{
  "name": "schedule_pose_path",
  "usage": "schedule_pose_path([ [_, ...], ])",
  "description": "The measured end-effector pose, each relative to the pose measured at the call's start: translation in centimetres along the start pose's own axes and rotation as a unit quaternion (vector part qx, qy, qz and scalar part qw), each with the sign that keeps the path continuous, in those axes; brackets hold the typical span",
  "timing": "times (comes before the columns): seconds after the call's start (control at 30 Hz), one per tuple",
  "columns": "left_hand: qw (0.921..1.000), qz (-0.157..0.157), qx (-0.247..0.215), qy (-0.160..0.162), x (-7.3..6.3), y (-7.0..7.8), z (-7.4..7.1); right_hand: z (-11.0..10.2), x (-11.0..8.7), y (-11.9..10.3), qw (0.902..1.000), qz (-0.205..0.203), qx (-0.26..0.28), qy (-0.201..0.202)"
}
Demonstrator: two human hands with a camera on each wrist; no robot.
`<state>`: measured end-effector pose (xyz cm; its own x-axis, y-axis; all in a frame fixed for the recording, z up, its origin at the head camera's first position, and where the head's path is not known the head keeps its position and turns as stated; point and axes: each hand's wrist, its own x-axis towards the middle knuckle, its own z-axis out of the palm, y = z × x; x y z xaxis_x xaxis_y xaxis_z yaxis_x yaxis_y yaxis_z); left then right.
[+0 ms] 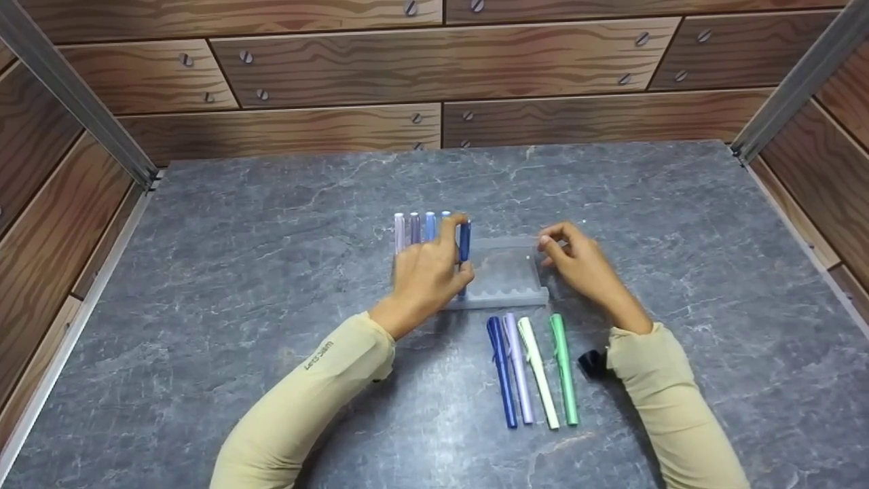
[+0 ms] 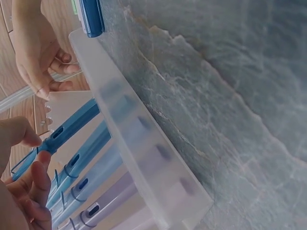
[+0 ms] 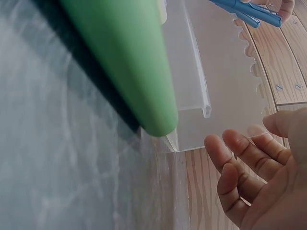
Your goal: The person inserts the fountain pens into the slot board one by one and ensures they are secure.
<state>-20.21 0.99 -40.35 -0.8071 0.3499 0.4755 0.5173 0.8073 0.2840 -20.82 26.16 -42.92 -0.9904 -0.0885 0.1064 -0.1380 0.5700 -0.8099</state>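
My left hand pinches a dark blue pen between thumb and fingers. In the left wrist view the lower end of this blue pen reaches down to the front lip of a frosted clear pen stand. Several pens in lilac, purple and lighter blue lean side by side in the stand's slots. By the stand's right edge is my right hand, its fingers loosely bent with nothing held. In the right wrist view its fingertips are close to the clear panel; whether they touch, I cannot tell.
In front of the stand lie a navy pen, a lilac pen, a pale green pen and a green pen. A small black object is beside the right sleeve. Wood-patterned panels border the grey marbled table.
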Motion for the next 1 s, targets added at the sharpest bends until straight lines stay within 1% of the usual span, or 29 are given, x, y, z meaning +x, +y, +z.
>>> schedule_pose_path([
  [0.17,0.9999,-0.008,-0.001,-0.015,0.07,0.09,-0.21,-0.01,0.00,-0.07,1.0000,0.001,0.003,-0.002],
  [0.37,0.9997,-0.012,0.000,-0.023,0.14,0.06,-0.38,0.09,0.00,0.02,1.0000,-0.002,0.004,0.001],
  [0.77,0.9998,-0.010,0.006,-0.017,0.15,-0.23,-0.15,0.06,-0.13,0.10,1.0000,0.000,-0.001,-0.002],
  [1.0,0.9995,-0.006,-0.024,-0.020,0.04,-0.45,-0.54,-0.06,-0.04,0.03,1.0000,0.004,-0.002,-0.002],
])
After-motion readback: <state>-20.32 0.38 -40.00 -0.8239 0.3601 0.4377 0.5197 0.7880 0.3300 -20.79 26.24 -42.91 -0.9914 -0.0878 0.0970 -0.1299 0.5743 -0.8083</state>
